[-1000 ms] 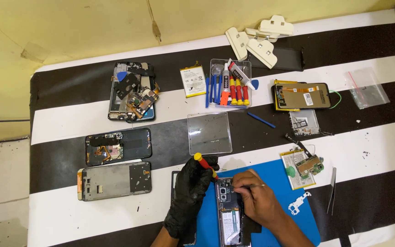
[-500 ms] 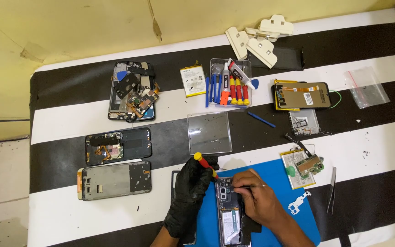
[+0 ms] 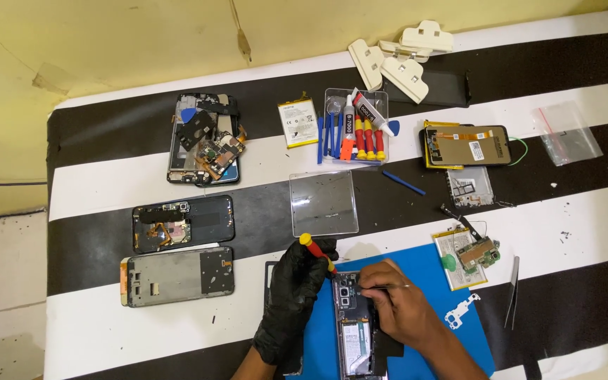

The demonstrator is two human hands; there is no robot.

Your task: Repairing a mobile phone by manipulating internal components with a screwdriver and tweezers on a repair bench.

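Right now, the gloved left hand (image 3: 293, 295) is gripping a red-and-yellow screwdriver (image 3: 317, 253) while the bare right hand (image 3: 395, 302) is pinching tweezers (image 3: 385, 287) over the opened phone (image 3: 355, 320) on the blue mat (image 3: 452, 309); its back is already off, with inner parts still seated.

Opened phone (image 3: 355, 324) on mat (image 3: 452, 309)

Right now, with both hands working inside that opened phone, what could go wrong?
1. The left hand in a black glove holds a red and yellow screwdriver over the opened phone; a slip could scratch the exposed parts.
2. The right hand pinches thin tweezers; any tiny piece could drop onto the blue mat and get lost.
3. The loose circuit board lies near the right forearm and might get knocked.
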